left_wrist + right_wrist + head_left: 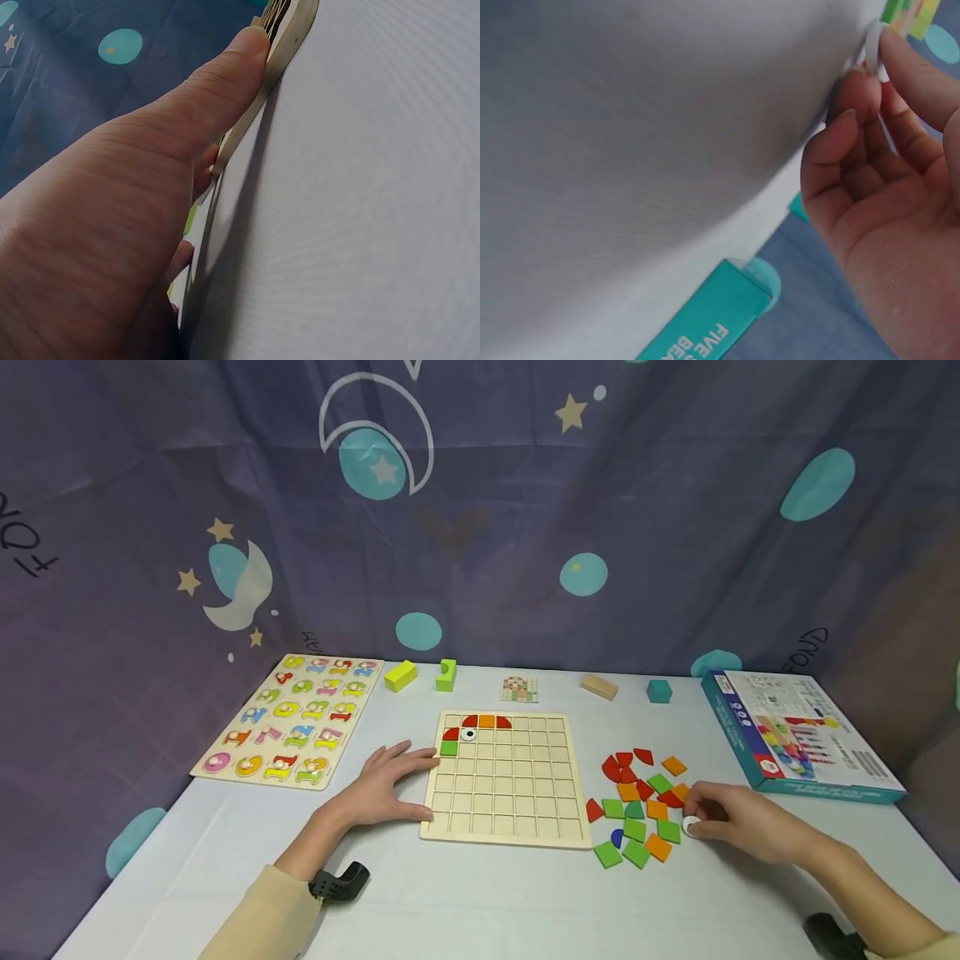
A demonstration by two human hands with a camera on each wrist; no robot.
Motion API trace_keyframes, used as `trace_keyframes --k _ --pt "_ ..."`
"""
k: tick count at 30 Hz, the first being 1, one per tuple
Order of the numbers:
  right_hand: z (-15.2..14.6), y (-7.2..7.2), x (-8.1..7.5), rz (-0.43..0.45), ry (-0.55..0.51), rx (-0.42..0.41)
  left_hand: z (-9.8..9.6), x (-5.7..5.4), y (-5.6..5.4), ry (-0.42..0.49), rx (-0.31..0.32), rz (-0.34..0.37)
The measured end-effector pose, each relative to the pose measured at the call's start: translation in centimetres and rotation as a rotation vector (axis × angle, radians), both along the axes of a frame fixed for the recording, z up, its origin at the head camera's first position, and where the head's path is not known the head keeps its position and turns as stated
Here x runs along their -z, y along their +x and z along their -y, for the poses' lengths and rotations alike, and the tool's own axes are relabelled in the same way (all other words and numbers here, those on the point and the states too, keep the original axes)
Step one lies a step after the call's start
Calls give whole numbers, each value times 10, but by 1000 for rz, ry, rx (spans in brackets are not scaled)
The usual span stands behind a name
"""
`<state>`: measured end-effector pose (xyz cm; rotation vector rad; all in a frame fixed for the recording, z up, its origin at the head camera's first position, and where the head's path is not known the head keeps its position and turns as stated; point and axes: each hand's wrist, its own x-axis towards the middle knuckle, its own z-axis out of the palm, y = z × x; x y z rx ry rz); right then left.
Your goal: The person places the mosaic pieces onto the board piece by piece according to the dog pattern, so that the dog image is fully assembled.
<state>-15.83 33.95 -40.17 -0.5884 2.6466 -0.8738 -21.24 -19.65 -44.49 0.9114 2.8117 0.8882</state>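
Observation:
A square wooden grid board (501, 785) lies on the table, with red quarter-round pieces, an orange square (487, 721), a green square (448, 748) and a white eye disc (468, 735) in its upper left cells. My left hand (384, 787) rests at the board's left edge, fingers stretched and thumb touching the rim, as the left wrist view also shows. To the right of the loose pieces, my right hand (738, 821) pinches a white round disc (691, 826) between thumb and fingers. In the right wrist view the disc (873, 46) stands on edge at the fingertips.
Loose red, orange, green and blue pieces (634, 829) lie right of the board. A number puzzle (303, 720) is at the left, a flat box (806, 727) at the right. Along the back are several blocks (600, 686) and a small pattern card (519, 689).

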Motion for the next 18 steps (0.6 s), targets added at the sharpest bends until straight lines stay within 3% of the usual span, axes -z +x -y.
trace_keyframes --k 8,18 --pt "15 -14 -22 -32 -67 15 0 -2 0 -5 -2 1" --pt "78 -52 -35 -61 -103 46 -1 -2 0 -14 -5 13"
